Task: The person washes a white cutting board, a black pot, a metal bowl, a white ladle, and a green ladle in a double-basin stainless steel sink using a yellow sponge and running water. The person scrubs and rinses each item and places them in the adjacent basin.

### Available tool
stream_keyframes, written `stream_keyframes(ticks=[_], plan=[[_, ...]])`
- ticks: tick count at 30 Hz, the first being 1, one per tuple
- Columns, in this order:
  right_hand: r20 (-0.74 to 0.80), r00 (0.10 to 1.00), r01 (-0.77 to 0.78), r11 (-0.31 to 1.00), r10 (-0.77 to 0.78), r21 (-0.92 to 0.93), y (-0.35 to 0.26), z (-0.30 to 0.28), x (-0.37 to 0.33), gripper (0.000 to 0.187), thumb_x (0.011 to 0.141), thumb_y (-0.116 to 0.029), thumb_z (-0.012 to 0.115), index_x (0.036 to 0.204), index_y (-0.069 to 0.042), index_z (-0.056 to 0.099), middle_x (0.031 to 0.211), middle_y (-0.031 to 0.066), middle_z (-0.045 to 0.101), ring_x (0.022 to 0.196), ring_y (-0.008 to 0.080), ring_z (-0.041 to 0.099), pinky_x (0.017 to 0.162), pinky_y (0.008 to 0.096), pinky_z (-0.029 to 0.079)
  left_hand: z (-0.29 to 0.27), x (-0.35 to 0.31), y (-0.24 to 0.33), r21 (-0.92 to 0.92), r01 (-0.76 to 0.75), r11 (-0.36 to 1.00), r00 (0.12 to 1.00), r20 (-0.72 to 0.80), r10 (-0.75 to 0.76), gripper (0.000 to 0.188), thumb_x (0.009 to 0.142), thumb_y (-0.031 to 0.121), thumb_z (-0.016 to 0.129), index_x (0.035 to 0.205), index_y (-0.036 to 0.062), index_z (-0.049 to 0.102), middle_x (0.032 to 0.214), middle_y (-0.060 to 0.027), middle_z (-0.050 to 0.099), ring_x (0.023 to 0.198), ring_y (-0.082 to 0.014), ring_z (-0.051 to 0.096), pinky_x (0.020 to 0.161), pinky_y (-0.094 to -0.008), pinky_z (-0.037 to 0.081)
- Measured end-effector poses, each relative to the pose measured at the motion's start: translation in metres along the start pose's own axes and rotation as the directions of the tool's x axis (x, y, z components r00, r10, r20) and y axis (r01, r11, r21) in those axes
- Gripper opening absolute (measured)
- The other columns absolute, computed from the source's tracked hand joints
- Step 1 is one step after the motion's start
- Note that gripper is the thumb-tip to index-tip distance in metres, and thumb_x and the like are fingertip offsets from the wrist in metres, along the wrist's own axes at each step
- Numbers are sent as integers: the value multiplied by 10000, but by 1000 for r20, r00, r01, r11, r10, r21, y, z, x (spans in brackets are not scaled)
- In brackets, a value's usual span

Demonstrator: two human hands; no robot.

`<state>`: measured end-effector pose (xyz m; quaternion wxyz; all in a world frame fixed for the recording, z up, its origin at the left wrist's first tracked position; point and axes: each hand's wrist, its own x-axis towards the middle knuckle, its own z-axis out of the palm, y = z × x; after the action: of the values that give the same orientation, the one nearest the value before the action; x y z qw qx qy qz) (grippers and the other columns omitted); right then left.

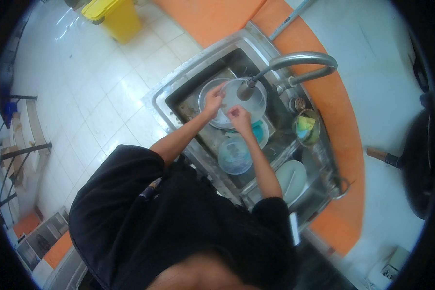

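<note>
Over the sink [181, 99], my left hand [215, 100] grips the left edge of a round, whitish translucent bowl or lid [255, 104], held tilted under the faucet head [247, 89]. My right hand [239, 118] is closed at its lower edge, fingers curled; whatever they hold, if anything, is too small to make out. Beneath and left of the round piece is a wide metal basin [204, 99]. Nearer me in the sink sit a clear round container [235, 158] and a bowl with something teal [260, 133] in it.
The faucet's curved neck [319, 57] arches in from the right. On the sink's right ledge stands a bowl with a yellow-green sponge [305, 124]. A pale green plate [292, 180] lies in the near-right basin. An orange counter [343, 140] borders the sink; a yellow bin [118, 21] stands far left.
</note>
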<state>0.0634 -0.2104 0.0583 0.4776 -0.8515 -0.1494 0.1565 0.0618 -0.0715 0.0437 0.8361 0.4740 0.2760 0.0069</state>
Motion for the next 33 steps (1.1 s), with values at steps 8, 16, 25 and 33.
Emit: stream_keyframes(ticks=[8, 16, 25, 33], plan=[[6, 995, 96, 952, -98, -290, -8, 17, -7, 258, 735, -109, 646, 978, -22, 631, 859, 204, 635, 816, 369, 607, 724, 414, 475, 0, 13, -15, 135, -130, 982, 991, -16, 134, 404, 826, 15, 495, 1216, 105, 551, 1164, -92, 572, 980, -181, 561, 693, -278, 505], [-162, 977, -99, 967, 140, 237, 11, -13, 28, 183, 839, -132, 587, 952, 4, 635, 803, 126, 663, 711, 176, 628, 663, 296, 474, -18, 36, 21, 638, -80, 766, 996, 78, 39, 484, 814, 251, 614, 1265, 155, 465, 1148, -128, 577, 936, -226, 612, 687, -323, 544], [68, 979, -201, 853, 192, 481, 25, -11, 47, 168, 866, -124, 582, 960, 7, 630, 851, 44, 644, 728, 89, 550, 691, 220, 431, -43, 60, 24, 710, -637, 302, 770, 606, 201, 430, 824, 351, 615, 1182, 134, 513, 1236, -132, 497, 1199, -289, 414, 1013, -360, 314], [17, 998, -65, 949, 63, 309, 12, -3, 48, 228, 767, -135, 694, 929, 13, 631, 844, 53, 650, 756, 86, 568, 662, 220, 437, -52, 68, 22, 656, -686, 314, 726, 642, 247, 362, 829, 321, 621, 1081, 84, 514, 1144, -124, 515, 1145, -284, 428, 989, -370, 339]])
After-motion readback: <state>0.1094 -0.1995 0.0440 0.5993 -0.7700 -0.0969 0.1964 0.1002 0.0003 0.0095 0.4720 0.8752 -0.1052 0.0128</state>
